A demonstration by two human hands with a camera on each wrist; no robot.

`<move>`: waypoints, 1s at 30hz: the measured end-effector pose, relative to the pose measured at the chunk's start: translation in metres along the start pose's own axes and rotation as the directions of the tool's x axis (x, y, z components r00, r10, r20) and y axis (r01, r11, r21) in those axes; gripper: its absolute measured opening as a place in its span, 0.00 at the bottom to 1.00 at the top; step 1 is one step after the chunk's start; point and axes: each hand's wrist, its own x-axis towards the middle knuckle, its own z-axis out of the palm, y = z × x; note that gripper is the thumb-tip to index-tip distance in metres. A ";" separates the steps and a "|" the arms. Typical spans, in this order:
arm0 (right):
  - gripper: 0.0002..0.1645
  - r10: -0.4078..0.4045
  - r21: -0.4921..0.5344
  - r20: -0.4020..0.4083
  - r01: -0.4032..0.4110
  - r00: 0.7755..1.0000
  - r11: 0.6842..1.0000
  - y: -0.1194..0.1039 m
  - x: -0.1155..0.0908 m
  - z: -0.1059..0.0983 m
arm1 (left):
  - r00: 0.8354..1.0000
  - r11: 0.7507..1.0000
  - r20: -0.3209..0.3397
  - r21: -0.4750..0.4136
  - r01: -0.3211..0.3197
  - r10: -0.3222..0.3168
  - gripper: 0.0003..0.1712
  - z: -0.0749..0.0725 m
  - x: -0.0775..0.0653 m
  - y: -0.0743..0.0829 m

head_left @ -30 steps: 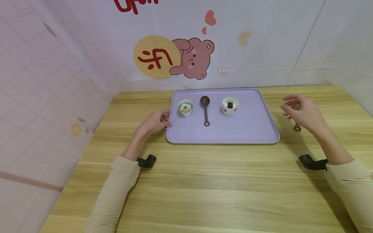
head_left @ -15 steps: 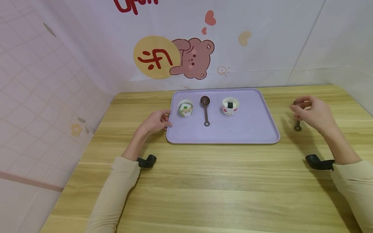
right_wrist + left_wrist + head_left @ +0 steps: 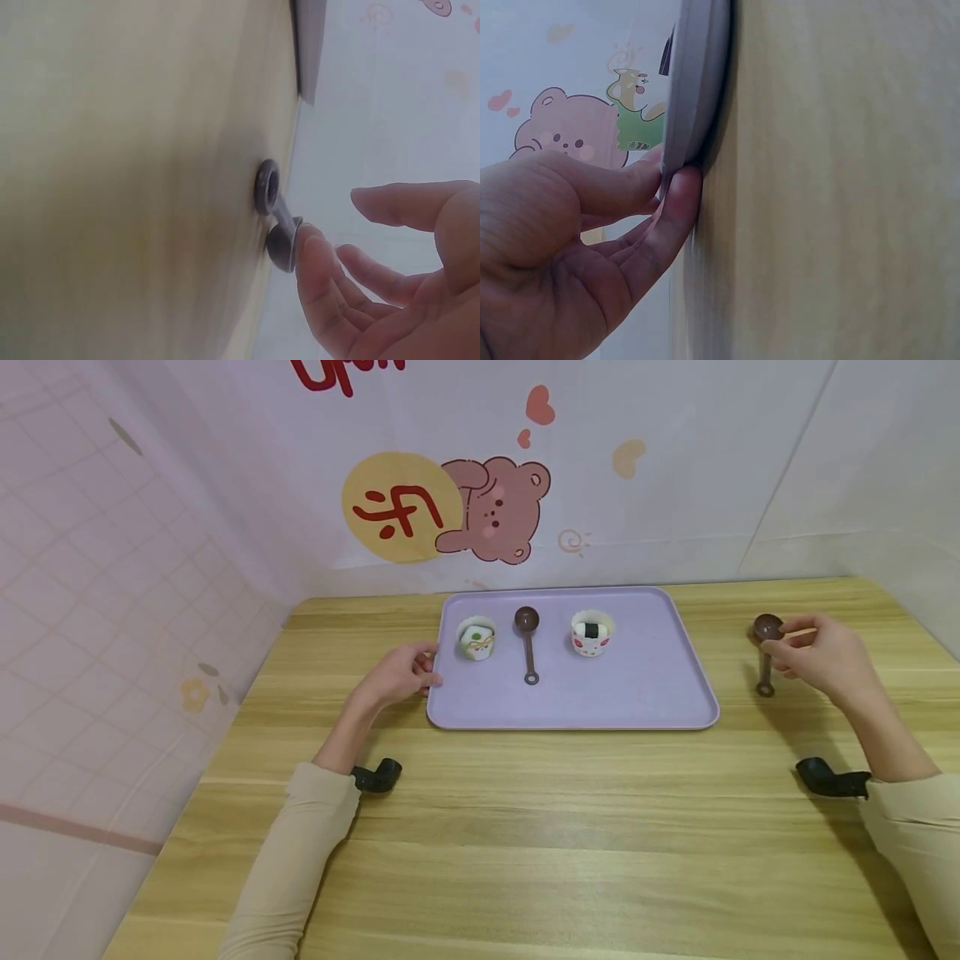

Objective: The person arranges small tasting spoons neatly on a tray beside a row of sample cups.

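Note:
My left hand (image 3: 407, 673) pinches the left rim of a lilac tray (image 3: 637, 693); in the left wrist view its thumb lies on one side of the rim (image 3: 697, 82) and a finger on the other. On the tray stand a green-patterned paper cup (image 3: 478, 648) with a white filling, a brown measuring spoon (image 3: 529, 652), and a red-spotted cup (image 3: 589, 646) holding a toy rice ball. Right of the tray, a second brown measuring spoon (image 3: 766, 628) lies on the table. Beside its handle is my right hand (image 3: 828, 656), thumb and fingers apart in the right wrist view.
The wooden table (image 3: 525, 827) meets a wall hanging (image 3: 675, 502) with a cartoon bear just behind the tray. Another printed wall (image 3: 150, 610) rises at the left. A black wrist mount (image 3: 828, 778) hangs off the right wrist, another (image 3: 381, 775) off the left.
My right hand has moved right from over the second measuring spoon, uncovering its bowl. My left hand stays at the tray rim, and the tray has not moved.

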 end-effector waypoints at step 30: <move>0.34 0.065 0.076 0.236 -0.085 0.970 0.993 0.014 0.007 -0.005 | 1.000 1.000 -0.006 0.004 -0.003 0.003 0.35 -0.001 -0.001 0.002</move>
